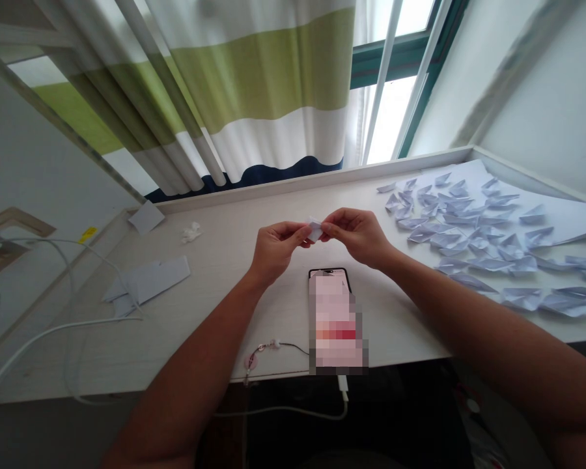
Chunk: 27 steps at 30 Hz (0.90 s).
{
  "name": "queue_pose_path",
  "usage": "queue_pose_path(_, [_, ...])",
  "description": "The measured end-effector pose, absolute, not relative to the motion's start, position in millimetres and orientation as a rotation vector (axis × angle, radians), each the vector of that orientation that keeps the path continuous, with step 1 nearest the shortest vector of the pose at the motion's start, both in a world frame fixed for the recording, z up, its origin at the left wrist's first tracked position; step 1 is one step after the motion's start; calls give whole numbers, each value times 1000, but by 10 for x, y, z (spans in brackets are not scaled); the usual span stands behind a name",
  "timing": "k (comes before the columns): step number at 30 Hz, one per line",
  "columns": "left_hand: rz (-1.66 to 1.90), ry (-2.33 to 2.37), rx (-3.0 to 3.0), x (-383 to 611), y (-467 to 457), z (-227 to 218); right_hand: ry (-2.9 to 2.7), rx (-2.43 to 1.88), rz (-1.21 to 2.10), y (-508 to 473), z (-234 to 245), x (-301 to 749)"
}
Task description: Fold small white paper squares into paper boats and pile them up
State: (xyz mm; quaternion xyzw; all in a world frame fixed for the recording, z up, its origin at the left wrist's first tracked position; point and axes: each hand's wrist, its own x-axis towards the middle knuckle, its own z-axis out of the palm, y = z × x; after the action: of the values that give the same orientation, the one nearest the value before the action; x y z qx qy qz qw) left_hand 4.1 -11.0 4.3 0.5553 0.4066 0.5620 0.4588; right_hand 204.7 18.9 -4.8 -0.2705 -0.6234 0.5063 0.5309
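Between my two hands, above the middle of the desk, is a small folded piece of white paper (315, 229). My left hand (279, 249) pinches its left side between thumb and fingers. From the other side my right hand (355, 233) grips it with thumb and forefinger. The exact folds are too small to make out. Below the hands lies a phone (333, 312) with its screen blurred out. To the right, many folded paper boats (473, 225) are spread over the desk.
A large white sheet (573, 218) lies under some boats. At left are stacked paper pieces (159, 280), a square sheet (146, 217) and a crumpled scrap (190, 232). White cables (68, 332) cross the left side. A beaded strap (261, 348) and a charging plug (342, 383) adjoin the phone.
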Motion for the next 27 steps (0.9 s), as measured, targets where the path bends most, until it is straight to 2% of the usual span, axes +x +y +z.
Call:
queue_pose_path(17, [1373,1064,1419,28,-58,-53,-1581,-716,1238,215,-93,2065])
queue_pose_path(27, [1288,1093,1518,16,-54,-50,-1687,-805,1071,182,-24,2101])
